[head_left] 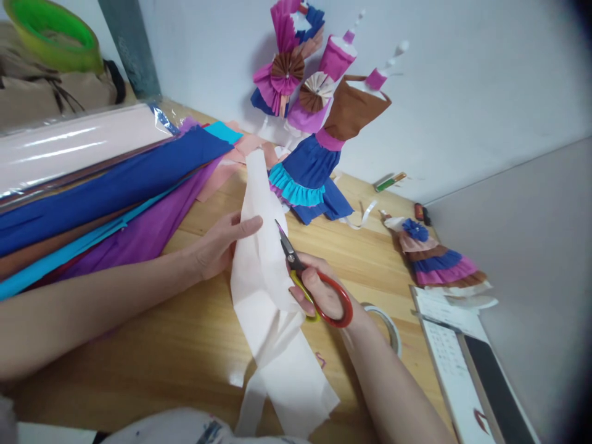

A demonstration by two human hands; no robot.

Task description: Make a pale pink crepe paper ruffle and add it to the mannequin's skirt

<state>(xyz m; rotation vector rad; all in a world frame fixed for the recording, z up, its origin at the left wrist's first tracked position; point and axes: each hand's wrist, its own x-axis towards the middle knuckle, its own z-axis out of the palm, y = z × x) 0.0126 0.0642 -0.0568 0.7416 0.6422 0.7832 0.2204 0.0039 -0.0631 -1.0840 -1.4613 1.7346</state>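
A long strip of white crepe paper (pixel 259 259) runs down the middle of the view, folded and creased, its lower end spread over the table. My left hand (pixel 226 243) pinches the paper's left side, thumb on top and fingers behind it. In my right hand (pixel 319 287) is a pair of scissors (pixel 296 262) with one red and one yellow handle loop. Their dark blades point up and left and lie against the right edge of the white paper; the blades look nearly closed.
Folded crepe paper in blue (pixel 115 185) and purple (pixel 180 216) lies left, beside a plastic-wrapped pale roll (pixel 78 148). Paper-dressed doll forms (pixel 305 160) stand at the wall. A layered paper dress (pixel 444 265), a tape roll (pixel 388 327) and a white board (pixel 448 364) lie right.
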